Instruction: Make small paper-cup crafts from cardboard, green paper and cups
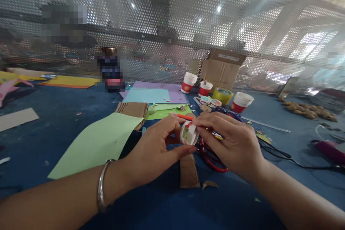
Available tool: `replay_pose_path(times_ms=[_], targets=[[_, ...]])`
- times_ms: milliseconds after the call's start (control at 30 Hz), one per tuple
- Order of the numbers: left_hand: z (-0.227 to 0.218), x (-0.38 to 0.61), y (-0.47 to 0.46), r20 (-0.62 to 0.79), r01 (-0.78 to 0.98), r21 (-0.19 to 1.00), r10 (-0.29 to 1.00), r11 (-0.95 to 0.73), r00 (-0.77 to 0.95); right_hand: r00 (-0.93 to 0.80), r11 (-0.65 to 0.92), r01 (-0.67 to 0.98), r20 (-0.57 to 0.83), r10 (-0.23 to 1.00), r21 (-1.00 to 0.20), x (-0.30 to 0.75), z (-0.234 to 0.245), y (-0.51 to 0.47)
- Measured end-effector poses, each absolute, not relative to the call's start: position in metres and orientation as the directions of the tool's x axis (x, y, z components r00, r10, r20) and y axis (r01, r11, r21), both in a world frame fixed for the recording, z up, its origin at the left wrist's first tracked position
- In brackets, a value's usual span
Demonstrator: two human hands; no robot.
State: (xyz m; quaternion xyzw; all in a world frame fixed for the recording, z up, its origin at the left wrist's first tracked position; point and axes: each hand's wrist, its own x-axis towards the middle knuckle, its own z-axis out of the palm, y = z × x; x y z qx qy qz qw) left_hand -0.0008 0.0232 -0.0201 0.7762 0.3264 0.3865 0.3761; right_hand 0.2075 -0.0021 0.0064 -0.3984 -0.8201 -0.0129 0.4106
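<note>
A small white round piece with a raised rim [189, 133], perhaps the cut bottom of a paper cup, is held up over the table, its open side facing me. Red and pale green bits show inside it. My left hand [153, 147] grips it from the left, thumb underneath. From the right, my right hand [231, 140] pinches its upper edge. An orange stick-like thing [184, 116] shows just behind it, partly hidden by my fingers. Below lie a brown cardboard strip [189, 172] and red-handled scissors [215, 167], their blades hidden.
A light green sheet [99, 143] lies left of my hands. Paper cups [189, 82], yellow tape [222, 96] and a cardboard box [222, 68] stand behind. Brown lumpy pieces [309, 110], a black cable [285, 156] and a purple tool [329, 151] lie right. A perforated metal screen [151, 18] closes the back.
</note>
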Motion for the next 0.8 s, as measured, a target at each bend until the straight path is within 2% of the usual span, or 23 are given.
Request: replay_pose_path(times_ms=[167, 333, 567, 667, 800], targets=[[-0.019, -0.001, 0.026, 0.296, 0.208, 0.871, 0.814, -0.445, 0.500, -0.324, 0.662, 0.673, 0.672, 0.666, -0.331, 0.207, 0.001, -0.001], [-0.017, -0.004, 0.029, 0.316, 0.170, 0.863, 0.771, -0.476, 0.552, -0.284, 0.620, 0.672, 0.632, 0.721, -0.404, 0.208, 0.000, 0.002], [-0.018, -0.005, 0.031, 0.342, 0.108, 0.863, 0.729, -0.493, 0.593, -0.332, 0.632, 0.616, 0.572, 0.750, -0.471, 0.214, 0.007, 0.005], [-0.017, -0.004, 0.030, 0.305, 0.064, 0.903, 0.739, -0.425, 0.601, -0.326, 0.609, 0.603, 0.538, 0.778, -0.515, 0.214, 0.010, 0.007], [-0.017, -0.002, 0.028, 0.218, -0.054, 0.971, 0.765, -0.234, 0.606, -0.272, 0.547, 0.580, 0.490, 0.828, -0.604, 0.215, 0.012, 0.010]])
